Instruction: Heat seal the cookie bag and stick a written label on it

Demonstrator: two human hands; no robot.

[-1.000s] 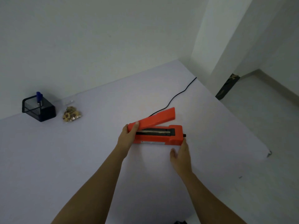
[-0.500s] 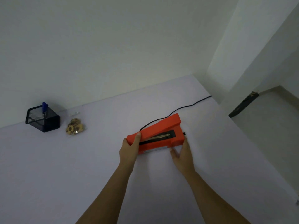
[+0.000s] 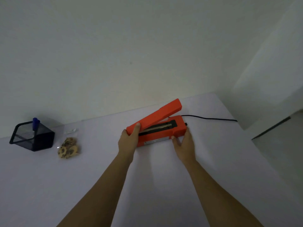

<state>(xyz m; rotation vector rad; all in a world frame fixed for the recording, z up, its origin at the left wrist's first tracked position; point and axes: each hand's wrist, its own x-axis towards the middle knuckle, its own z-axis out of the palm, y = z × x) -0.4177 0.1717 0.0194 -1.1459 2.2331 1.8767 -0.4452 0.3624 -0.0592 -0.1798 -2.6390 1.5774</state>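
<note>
An orange heat sealer [image 3: 161, 119] lies on the white table [image 3: 147, 185] with its lid raised at an angle, showing the black sealing strip. My left hand [image 3: 128, 140] grips the sealer's near left end, thumb on the lid. My right hand [image 3: 184, 144] holds the sealer's right end at its base. A clear bag of cookies [image 3: 68, 148] lies flat on the table far to the left, apart from both hands.
A black mesh pen holder [image 3: 32, 138] with a blue pen [image 3: 35, 122] stands left of the cookie bag, near the wall. The sealer's black cord [image 3: 209, 118] runs right to the table's edge. The table ends at the right, with floor beyond.
The sealer has shifted away from me toward the wall with both hands on it, and its lid stands higher than half a second ago. The view has tilted up and left.
</note>
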